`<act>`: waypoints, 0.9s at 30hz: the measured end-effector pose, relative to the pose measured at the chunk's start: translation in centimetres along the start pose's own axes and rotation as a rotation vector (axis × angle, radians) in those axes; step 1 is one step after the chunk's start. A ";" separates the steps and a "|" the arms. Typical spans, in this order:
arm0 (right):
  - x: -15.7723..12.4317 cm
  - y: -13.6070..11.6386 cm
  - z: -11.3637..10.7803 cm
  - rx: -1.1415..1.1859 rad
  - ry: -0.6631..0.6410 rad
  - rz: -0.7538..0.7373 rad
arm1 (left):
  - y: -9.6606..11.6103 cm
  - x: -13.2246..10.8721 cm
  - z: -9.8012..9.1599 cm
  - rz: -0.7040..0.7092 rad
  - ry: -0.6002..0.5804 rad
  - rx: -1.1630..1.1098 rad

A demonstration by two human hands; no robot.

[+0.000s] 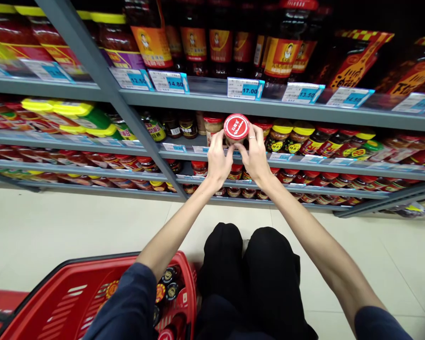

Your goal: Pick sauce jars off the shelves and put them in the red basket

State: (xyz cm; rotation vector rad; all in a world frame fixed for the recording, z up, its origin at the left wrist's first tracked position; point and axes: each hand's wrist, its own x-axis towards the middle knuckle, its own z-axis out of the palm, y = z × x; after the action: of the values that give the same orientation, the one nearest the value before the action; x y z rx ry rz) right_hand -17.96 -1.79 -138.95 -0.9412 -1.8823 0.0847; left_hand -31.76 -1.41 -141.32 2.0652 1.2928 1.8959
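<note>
Between my two hands is a jar with a red lid [236, 126], upright at the front of a middle shelf. My left hand [218, 158] closes on its left side, and my right hand [257, 153], with a ring on one finger, closes on its right side. Both thumbs meet at the front of the jar, below the lid. Whether its base rests on the shelf is hidden by my hands. Just left of it stands another red-lidded jar [212, 126], and to the right are jars with yellow lids [282, 134].
A red shopping basket [67, 293] with several jars and bottles stands on the floor at my left. Price tags line the shelf edge [208, 99] above my hands. Sauce bottles [283, 47] fill the upper shelf. A slanted grey shelf post [127, 113] is at left.
</note>
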 end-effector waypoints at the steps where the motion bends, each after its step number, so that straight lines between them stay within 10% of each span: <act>1: 0.0 -0.3 -0.1 0.006 -0.001 0.031 | -0.1 0.1 0.0 -0.007 -0.006 0.018; 18: 3.2 -2.6 -0.5 -0.278 -0.117 0.181 | -0.5 0.6 1.3 -0.133 -0.084 0.010; 27: 4.8 1.0 0.6 -0.193 -0.103 0.123 | 1.3 -1.1 -2.9 -0.011 -0.005 0.025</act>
State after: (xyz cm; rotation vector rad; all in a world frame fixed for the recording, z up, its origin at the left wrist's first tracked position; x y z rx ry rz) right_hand -18.86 2.12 -136.10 -1.2050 -1.9517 0.0257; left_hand -33.43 -4.35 -140.79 2.0682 1.3307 1.8782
